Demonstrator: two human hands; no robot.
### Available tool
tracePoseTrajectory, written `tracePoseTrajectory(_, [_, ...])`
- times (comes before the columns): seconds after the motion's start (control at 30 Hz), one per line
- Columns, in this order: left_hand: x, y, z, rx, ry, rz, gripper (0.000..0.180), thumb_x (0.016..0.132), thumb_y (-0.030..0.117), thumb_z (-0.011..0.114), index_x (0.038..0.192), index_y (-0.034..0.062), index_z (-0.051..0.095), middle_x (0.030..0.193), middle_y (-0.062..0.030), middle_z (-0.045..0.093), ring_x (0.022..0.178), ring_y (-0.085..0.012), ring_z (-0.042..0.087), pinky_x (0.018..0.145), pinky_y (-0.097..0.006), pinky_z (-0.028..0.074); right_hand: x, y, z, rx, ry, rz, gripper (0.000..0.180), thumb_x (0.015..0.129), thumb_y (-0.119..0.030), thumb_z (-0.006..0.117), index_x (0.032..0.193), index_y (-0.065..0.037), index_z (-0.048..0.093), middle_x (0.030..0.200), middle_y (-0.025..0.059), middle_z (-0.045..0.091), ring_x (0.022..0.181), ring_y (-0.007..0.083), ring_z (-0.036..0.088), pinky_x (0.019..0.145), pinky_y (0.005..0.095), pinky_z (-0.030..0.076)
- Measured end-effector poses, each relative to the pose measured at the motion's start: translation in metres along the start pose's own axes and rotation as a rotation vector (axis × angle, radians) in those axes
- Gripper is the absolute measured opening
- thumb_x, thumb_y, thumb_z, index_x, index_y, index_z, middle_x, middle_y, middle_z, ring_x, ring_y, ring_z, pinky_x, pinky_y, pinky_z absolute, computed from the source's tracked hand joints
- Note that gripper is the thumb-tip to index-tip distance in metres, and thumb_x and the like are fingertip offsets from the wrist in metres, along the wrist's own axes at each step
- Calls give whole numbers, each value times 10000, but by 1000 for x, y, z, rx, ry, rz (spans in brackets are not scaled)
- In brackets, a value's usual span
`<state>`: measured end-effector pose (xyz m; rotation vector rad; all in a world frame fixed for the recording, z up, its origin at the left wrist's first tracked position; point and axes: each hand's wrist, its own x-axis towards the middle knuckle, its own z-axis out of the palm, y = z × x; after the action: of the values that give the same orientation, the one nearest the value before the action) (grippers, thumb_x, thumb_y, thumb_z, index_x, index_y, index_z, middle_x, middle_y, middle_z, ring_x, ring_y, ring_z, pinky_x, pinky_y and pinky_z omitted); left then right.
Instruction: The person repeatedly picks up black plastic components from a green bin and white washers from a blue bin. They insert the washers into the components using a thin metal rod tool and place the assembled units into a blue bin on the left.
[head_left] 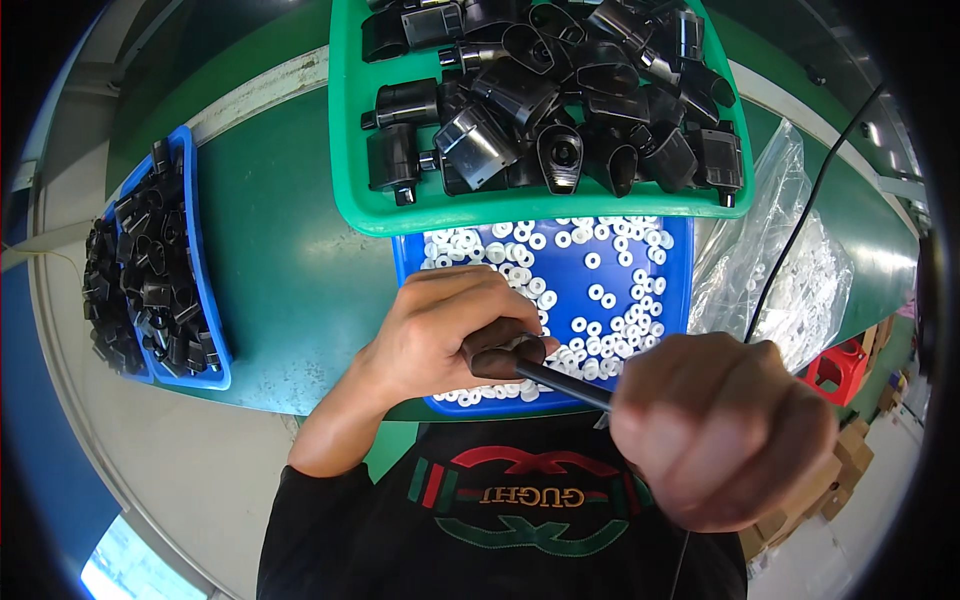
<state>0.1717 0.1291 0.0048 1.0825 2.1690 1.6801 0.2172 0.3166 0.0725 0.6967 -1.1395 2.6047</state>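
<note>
Green desk [270, 260] and blue tray [680, 285] of white rings below, my left hand [440, 325] pinches a small black part [505, 355], seemingly light, rigid and best gripped by its sides, while my right hand [720, 430] fists around a slim black rod [560, 385] meeting it.

- Bright, even overhead light, barely any shadows.
- Glare on the clear plastic bag [790, 250] and the black parts.
- Right hand [720, 435] looks blurry up close.
- Heavy fisheye bending, black corners.
</note>
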Motion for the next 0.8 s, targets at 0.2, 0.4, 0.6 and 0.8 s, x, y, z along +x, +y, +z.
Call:
tracePoseTrajectory(0.2, [-2,-5,-1,10,-22,72,339,611,141,862,853,41,647,755,-74,656,645,-252,642,579,-339,501,-6,14,5,-231,-14,139,193,801,-1,734,758,-44,551,579,44,548,428,129,428,375,260,262])
tracePoseTrajectory(0.4, [-1,-2,2,28,27,111,219,646,68,784,822,16,666,698,-81,616,589,-227,617,533,-310,469,-5,10,-2,-224,-136,227,178,800,-21,749,788,-19,571,652,80,588,485,147,462,422,277,304])
tracePoseTrajectory(0.6, [-1,-3,2,23,31,135,260,642,116,811,809,3,648,690,-92,605,578,-249,609,525,-325,466,-9,20,6,-212,-34,148,81,712,55,571,711,-22,545,592,52,496,448,150,399,412,283,271])
tracePoseTrajectory(0.8, [-9,0,2,82,40,93,328,626,144,839,849,27,628,766,-87,640,654,-280,635,585,-352,511,-19,33,11,-250,150,191,153,634,94,450,590,-48,486,538,33,437,413,144,378,394,282,262])
